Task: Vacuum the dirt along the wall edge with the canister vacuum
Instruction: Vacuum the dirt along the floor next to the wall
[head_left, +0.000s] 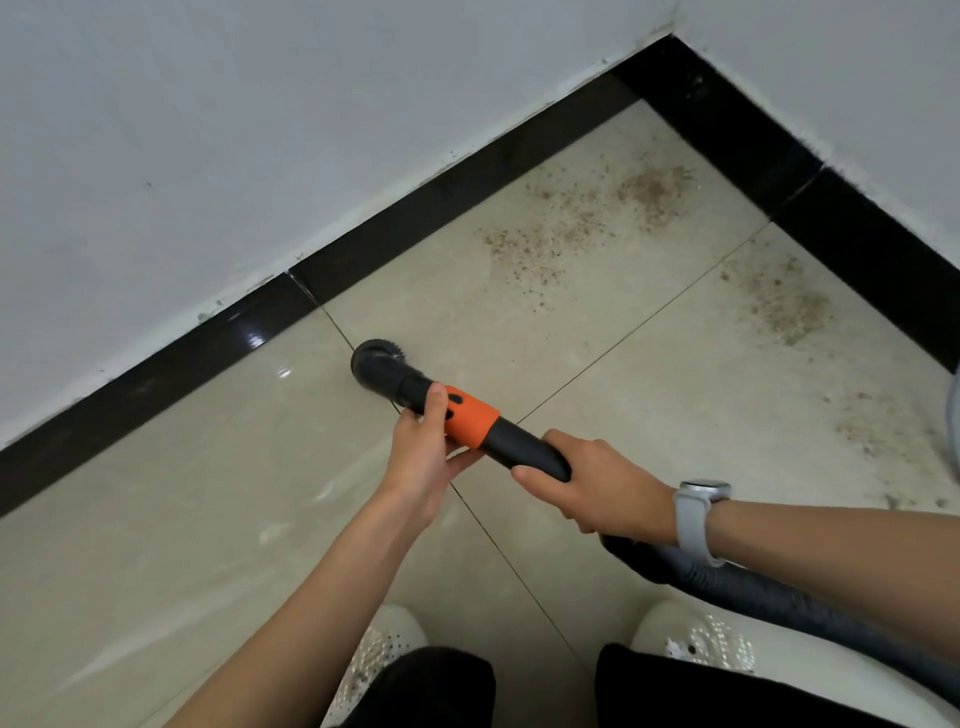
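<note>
A black vacuum wand with an orange collar points toward the wall, ending in a round brush nozzle just above the beige floor tiles. My left hand grips the wand at the orange collar, thumb on top. My right hand, with a grey watch on its wrist, is wrapped around the black handle farther back. The ribbed grey hose runs off to the lower right. Brown dirt lies scattered on the tiles in the corner, with a second patch of dirt along the right wall.
A black skirting board runs along both white walls, meeting in a corner at the top right. My two white shoes stand at the bottom. A pale rounded object shows at the right edge.
</note>
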